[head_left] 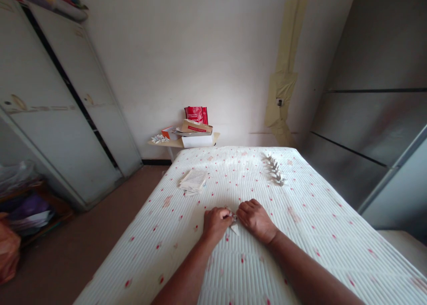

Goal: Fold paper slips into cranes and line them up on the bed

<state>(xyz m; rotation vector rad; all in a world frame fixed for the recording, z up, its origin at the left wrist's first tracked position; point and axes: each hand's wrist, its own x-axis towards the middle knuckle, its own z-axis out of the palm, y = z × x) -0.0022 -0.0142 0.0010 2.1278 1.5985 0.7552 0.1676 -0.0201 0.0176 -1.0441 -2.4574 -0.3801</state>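
Between my two hands, low over the bed, is a small piece of folded printed paper [235, 229], with one pointed end sticking out toward me. My left hand [215, 222] pinches it between thumb and fingers. On its other side my right hand [256, 219] is closed, its fingers curled at the paper's edge; the fingertips are partly hidden. Beyond my left hand lies a stack of square printed paper sheets [194, 180]. Farther off to the right stands a row of several folded paper cranes [275, 168].
The bed [240, 269] has a white ribbed cover with red spots. Past its far left corner, a small table [173, 143] carries a white box [197, 140], a red bag [196, 114] and a white paper pile [160, 138]. Cabinets [66, 95] stand left, a large grey cabinet [373, 118] right.
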